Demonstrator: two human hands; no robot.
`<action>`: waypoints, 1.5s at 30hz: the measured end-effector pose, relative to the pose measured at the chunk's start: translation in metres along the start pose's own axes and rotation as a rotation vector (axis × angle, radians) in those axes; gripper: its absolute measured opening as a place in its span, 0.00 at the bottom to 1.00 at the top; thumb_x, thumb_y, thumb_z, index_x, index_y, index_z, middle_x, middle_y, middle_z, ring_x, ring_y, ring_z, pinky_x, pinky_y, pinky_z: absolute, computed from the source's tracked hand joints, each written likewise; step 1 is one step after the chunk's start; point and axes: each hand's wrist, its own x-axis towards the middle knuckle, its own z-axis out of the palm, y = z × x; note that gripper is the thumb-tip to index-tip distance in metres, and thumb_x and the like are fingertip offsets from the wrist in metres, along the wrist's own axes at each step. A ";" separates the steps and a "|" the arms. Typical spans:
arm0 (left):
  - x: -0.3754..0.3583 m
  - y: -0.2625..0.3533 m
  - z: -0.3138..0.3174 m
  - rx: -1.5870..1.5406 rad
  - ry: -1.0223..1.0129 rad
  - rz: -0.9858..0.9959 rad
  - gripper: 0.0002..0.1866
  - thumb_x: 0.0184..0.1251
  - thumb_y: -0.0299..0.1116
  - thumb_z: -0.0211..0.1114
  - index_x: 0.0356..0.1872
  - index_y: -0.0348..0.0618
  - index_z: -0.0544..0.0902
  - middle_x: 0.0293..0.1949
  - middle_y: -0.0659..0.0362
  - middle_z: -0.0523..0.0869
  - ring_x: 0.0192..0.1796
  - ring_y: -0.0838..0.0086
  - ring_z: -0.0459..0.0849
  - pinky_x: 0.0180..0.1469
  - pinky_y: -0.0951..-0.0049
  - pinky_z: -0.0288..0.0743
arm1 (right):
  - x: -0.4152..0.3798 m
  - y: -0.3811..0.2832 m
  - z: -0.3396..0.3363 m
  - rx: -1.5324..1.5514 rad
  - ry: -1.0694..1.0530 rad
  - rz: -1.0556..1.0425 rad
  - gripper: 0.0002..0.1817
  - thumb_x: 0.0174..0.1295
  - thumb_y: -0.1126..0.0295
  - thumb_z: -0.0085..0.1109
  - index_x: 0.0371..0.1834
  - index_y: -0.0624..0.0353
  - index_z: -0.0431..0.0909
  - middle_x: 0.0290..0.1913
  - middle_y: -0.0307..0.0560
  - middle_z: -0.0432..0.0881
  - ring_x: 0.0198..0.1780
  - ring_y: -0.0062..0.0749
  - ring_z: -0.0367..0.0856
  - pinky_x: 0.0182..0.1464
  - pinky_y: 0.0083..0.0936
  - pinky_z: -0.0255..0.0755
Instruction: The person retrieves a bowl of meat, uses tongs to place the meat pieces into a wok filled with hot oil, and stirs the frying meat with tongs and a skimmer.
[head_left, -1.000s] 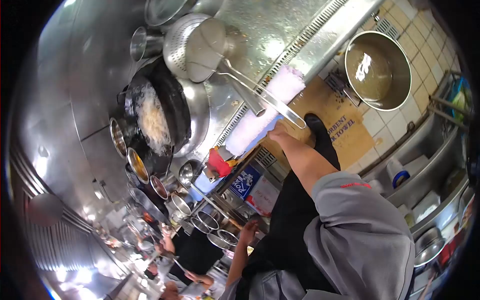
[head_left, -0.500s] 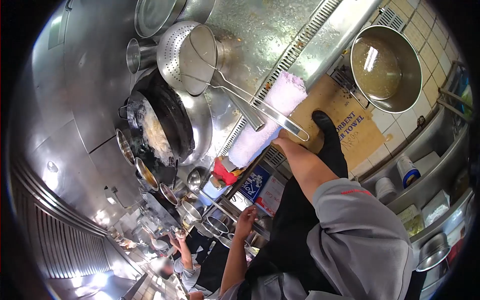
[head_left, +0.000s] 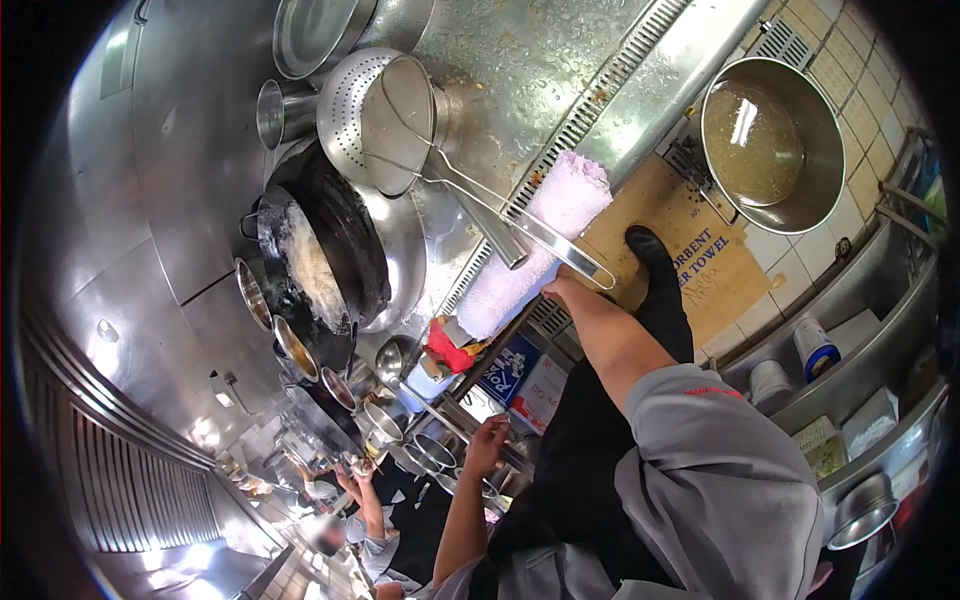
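Observation:
My left hand (head_left: pixel 487 446) is beside the stove's front edge, near the rail and the boxes below it. Its fingers are curled inward, and what they hold, if anything, cannot be made out. My right hand (head_left: pixel 561 284) is at the counter's front edge, next to a rolled pink towel (head_left: pixel 535 245). The towel and edge partly hide its fingers. Across the towel lies the long handle of a wire strainer (head_left: pixel 398 125), whose mesh rests over a perforated colander (head_left: pixel 345 100). A dark wok (head_left: pixel 318 270) holds pale, bubbling contents.
A large pot (head_left: pixel 770 140) of cloudy liquid stands low at the right, near flattened cardboard (head_left: pixel 720 270) on the floor. A ladle (head_left: pixel 393 355) and several metal bowls line the stove. Another person (head_left: pixel 370 520) works farther along. Shelves (head_left: pixel 840 400) run behind me.
My left hand has shifted very slightly, with its fingers still curled. My right hand stays by the towel. The other person's hands have moved a little, and the view has shifted slightly.

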 end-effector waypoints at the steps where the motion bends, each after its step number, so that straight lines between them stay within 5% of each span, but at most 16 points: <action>1: 0.002 -0.002 0.000 -0.001 -0.001 -0.001 0.19 0.65 0.41 0.55 0.53 0.42 0.73 0.38 0.59 0.81 0.34 0.75 0.80 0.37 0.76 0.73 | 0.000 0.000 0.000 0.003 -0.003 0.003 0.20 0.55 0.56 0.53 0.41 0.62 0.74 0.37 0.54 0.80 0.43 0.40 0.79 0.45 0.31 0.73; 45: -0.002 0.016 0.002 -0.004 0.022 -0.031 0.18 0.65 0.40 0.56 0.51 0.41 0.74 0.38 0.57 0.82 0.33 0.76 0.81 0.38 0.77 0.73 | -0.001 -0.015 -0.015 0.113 -0.186 0.096 0.17 0.57 0.57 0.51 0.38 0.61 0.74 0.32 0.49 0.80 0.37 0.33 0.81 0.40 0.30 0.74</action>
